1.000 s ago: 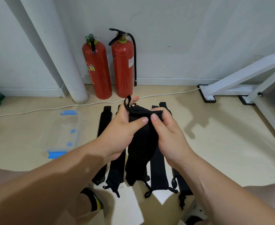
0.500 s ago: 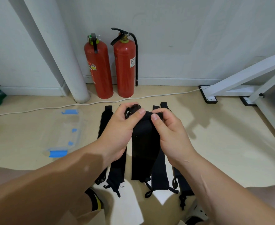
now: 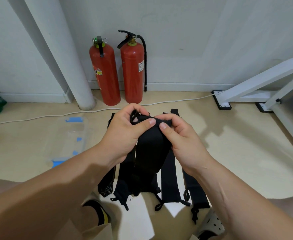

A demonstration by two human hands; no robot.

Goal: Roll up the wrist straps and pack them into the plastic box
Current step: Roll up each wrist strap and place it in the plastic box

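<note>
Both hands hold one black wrist strap [image 3: 150, 153] up in front of me. My left hand [image 3: 125, 135] pinches its top end, where a small loop sticks out between the fingers. My right hand [image 3: 178, 135] grips the same folded top edge from the right. The rest of the strap hangs down below the hands. Several more black straps [image 3: 170, 179] lie side by side on the floor underneath. A clear plastic box [image 3: 69, 139] with blue clips sits on the floor to the left.
Two red fire extinguishers [image 3: 118, 73] stand against the wall beside a white pipe [image 3: 69, 66]. A white cable [image 3: 38, 116] runs along the floor. A white metal frame [image 3: 256, 89] is at right. A sheet of white paper [image 3: 137, 220] lies near my feet.
The strap's top end has been folded down and curled between both hands. The hanging part has become shorter and its lower end has risen.
</note>
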